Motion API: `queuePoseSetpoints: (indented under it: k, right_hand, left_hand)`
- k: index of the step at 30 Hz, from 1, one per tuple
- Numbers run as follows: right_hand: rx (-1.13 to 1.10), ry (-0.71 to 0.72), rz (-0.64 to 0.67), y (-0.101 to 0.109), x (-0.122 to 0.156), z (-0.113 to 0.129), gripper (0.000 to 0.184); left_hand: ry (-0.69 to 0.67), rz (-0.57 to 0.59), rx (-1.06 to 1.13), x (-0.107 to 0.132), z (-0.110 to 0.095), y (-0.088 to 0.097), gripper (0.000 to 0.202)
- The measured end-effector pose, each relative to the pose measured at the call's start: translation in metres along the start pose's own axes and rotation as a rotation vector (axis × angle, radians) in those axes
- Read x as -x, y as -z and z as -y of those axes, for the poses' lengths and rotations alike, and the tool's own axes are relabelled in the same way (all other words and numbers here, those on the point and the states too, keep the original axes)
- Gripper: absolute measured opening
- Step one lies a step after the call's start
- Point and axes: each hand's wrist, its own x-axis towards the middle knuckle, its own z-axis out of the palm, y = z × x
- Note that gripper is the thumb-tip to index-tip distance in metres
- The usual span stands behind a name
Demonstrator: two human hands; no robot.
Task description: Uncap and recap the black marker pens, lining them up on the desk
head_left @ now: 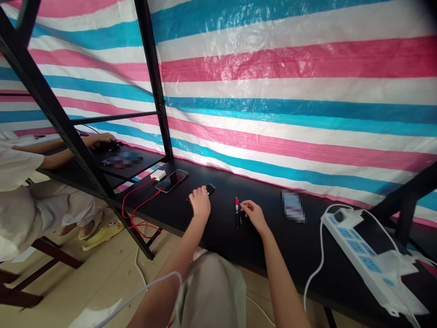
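My left hand (200,202) is closed over a bunch of black pens (210,187) lying on the black table. Their ends stick out past my fingers at the far right, and a little shows on the left. Right of it, a marker with a red cap (236,206) and a dark barrel lies pointing away from me. Just beside this marker is my right hand (253,213), thumb and fingers drawn together in a pinch. A thin dark piece (240,219) lies below the fingertips. Whether the pinch holds anything is too small to tell.
A phone (172,181) with a red cable and a white charger (158,175) lies at the left. A blurred flat item (292,206) and a white power strip (362,259) with cables are at the right. Another person's hand (104,139) is beyond the black frame post (159,86).
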Motion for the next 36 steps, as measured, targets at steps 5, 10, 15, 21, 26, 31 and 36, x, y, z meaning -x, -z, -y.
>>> queuePoseSetpoints:
  k: [5,10,15,21,26,31,36]
  right_hand:
    - [0.109,0.045,0.012,-0.001,0.002,-0.001,0.019]
    - [0.323,0.135,0.005,-0.004,0.008,0.002,0.012]
    - [0.471,0.173,0.057,-0.004,0.011,0.009,0.01]
    - [0.659,0.211,0.029,-0.002,0.014,0.011,0.014]
    - [0.969,0.151,-0.241,0.008,0.013,0.001,0.017]
    - [1.188,0.124,-0.302,0.01,0.015,-0.003,0.014]
    - [1.224,0.12,-0.314,0.007,0.016,-0.003,0.016]
  left_hand:
    - [-0.02,-0.018,0.133,-0.001,-0.006,0.013,0.024]
    - [-0.471,0.174,0.483,0.003,-0.018,0.025,0.025]
    - [-0.679,0.406,0.56,0.008,-0.021,0.021,0.032]
    - [-0.667,0.435,0.582,0.006,-0.02,0.015,0.035]
    - [-0.611,0.437,0.573,0.007,-0.019,0.014,0.034]
    - [-0.587,0.435,0.539,0.007,-0.018,0.013,0.029]
    - [-0.55,0.448,0.593,0.006,-0.019,0.013,0.014]
